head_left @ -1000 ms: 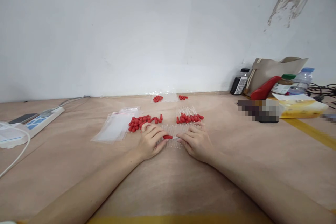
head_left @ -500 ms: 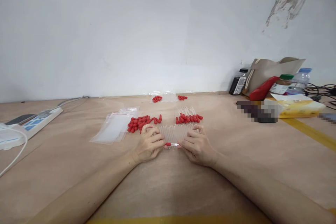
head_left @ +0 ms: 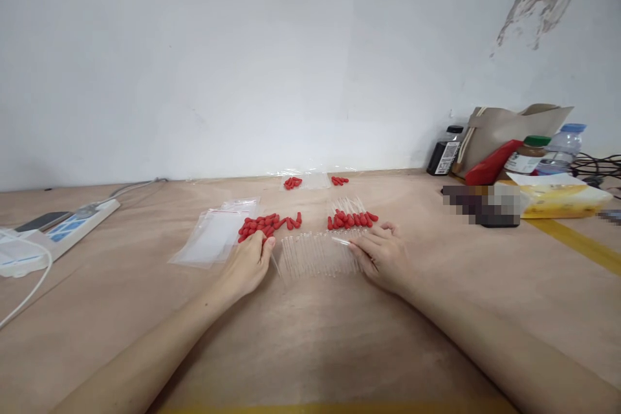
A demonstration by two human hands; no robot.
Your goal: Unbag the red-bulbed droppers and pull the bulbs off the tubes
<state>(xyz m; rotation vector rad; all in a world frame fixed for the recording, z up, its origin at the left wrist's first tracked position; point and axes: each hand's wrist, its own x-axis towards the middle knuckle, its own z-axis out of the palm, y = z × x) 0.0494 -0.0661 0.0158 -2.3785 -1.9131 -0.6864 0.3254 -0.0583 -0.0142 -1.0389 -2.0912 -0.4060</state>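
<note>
My left hand (head_left: 250,263) is at the near edge of a pile of red rubber bulbs (head_left: 259,224); its thumb shows, but the fingertips are hidden. Between my hands lies a row of thin clear glass tubes (head_left: 315,255), side by side. My right hand (head_left: 385,253) pinches one glass tube (head_left: 341,241) above the right end of that row. The tube's tip points left, and its other end is hidden in the fingers. Just beyond, several glass droppers with red bulbs (head_left: 353,220) lie with their tubes pointing to the wall.
Clear zip bags (head_left: 208,233) lie left of the bulbs. Against the wall is another bag (head_left: 315,181) with red bulbs (head_left: 292,183) on it. A power strip (head_left: 82,233) and phone (head_left: 43,221) are far left. Bottles (head_left: 444,152), a grey bag (head_left: 514,126) and a tissue pack (head_left: 563,200) stand right.
My hands, close together on a red-bulbed glass tube before, have parted. The left moved left to the bulb pile; the right moved slightly up and right with a tube. The tube row is now uncovered.
</note>
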